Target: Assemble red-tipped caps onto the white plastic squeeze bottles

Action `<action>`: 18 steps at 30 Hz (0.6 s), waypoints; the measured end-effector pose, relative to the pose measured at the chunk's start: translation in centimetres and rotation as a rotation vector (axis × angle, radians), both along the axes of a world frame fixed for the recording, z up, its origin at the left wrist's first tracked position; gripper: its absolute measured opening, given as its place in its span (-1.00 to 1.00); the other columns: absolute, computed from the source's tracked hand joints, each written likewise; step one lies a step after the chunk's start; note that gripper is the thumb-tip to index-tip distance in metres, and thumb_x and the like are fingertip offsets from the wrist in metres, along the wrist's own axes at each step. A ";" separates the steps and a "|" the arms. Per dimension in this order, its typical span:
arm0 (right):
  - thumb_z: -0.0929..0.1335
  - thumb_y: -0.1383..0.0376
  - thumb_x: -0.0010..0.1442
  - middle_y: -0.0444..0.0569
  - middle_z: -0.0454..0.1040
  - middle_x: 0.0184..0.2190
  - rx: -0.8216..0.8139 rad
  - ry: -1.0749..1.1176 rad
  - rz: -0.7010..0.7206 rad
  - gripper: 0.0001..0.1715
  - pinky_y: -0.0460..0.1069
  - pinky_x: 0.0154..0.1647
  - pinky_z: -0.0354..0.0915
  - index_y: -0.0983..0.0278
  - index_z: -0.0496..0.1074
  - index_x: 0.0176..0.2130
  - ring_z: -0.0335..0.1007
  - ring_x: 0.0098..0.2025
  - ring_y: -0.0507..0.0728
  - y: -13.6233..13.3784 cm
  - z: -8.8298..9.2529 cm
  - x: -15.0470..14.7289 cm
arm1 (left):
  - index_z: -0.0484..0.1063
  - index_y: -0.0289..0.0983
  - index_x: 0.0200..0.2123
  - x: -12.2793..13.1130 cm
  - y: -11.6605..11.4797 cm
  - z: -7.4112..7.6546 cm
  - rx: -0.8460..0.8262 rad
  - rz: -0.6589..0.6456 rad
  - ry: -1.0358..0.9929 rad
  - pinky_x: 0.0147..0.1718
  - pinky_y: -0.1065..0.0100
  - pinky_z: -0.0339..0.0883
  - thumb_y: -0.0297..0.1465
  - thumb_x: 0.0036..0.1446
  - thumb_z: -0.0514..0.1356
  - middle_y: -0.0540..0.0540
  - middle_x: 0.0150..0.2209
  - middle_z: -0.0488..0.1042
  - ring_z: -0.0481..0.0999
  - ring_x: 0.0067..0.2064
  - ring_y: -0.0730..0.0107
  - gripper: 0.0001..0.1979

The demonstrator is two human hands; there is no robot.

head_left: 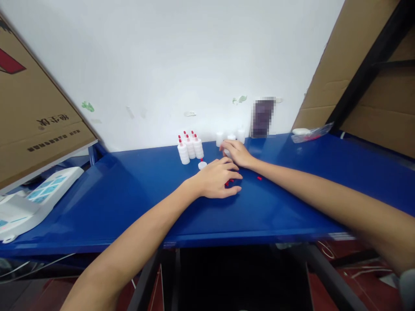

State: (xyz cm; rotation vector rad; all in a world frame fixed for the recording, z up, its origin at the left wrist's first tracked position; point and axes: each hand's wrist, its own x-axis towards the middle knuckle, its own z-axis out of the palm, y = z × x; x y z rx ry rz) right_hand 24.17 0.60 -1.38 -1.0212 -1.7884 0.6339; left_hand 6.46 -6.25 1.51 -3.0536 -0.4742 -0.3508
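My left hand (pixel 221 178) is over the blue table, fingers spread above several small red caps (pixel 228 182). Just beyond it, my right hand (pixel 238 152) has its fingers bent down around a white plastic piece (pixel 227 153), mostly hidden by the hand. A white round lid with a red tip (pixel 202 165) lies left of my left hand. Farther left stands a cluster of white bottles with red-tipped tops (pixel 190 148). White bottles without red tips (pixel 219 139) stand behind my right hand. One loose red cap (pixel 259 178) lies beside my right forearm.
The blue table (pixel 136 190) meets a white wall at the back. A white device with blue panels (pixel 42 198) is at the left, below a large cardboard box (pixel 35 108). At the right back lies a clear plastic bag (pixel 311 134). A pixelated dark panel (pixel 262 117) stands against the wall.
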 end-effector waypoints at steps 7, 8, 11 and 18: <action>0.23 0.08 0.30 -0.11 0.39 -0.56 -0.056 0.076 0.027 -0.60 -0.04 -0.38 0.29 0.28 0.41 -0.40 0.35 -0.50 0.05 0.1 -0.2 0.0 | 0.52 -0.28 0.09 0.1 0.0 -0.5 -0.058 -0.010 0.026 0.20 0.05 0.24 -0.11 0.30 0.15 -0.26 0.14 0.50 0.42 0.19 0.03 -0.54; 0.23 0.09 0.30 -0.11 0.39 -0.56 -0.054 0.070 0.027 -0.60 -0.04 -0.39 0.29 0.28 0.41 -0.40 0.35 -0.50 0.05 0.0 -0.2 0.0 | 0.52 -0.27 0.08 0.1 0.1 -0.4 -0.066 -0.012 0.027 0.20 0.05 0.24 -0.12 0.30 0.15 -0.26 0.14 0.50 0.43 0.19 0.03 -0.55; 0.22 0.10 0.31 -0.11 0.39 -0.55 -0.046 0.056 0.023 -0.60 -0.05 -0.40 0.28 0.28 0.41 -0.40 0.35 -0.49 0.05 -0.1 -0.1 0.0 | 0.52 -0.26 0.09 -0.1 0.2 -0.2 -0.072 0.001 0.025 0.21 0.02 0.23 -0.12 0.29 0.16 -0.25 0.16 0.49 0.42 0.20 0.01 -0.55; 0.23 0.08 0.31 -0.09 0.41 -0.55 -0.048 0.046 0.021 -0.59 -0.04 -0.39 0.27 0.29 0.43 -0.39 0.37 -0.48 0.07 -0.1 -0.1 0.0 | 0.56 -0.27 0.01 -0.2 0.4 -0.2 -0.120 -0.022 -0.006 0.16 -0.04 0.28 -0.14 0.27 0.18 -0.25 0.05 0.57 0.48 0.14 -0.04 -0.60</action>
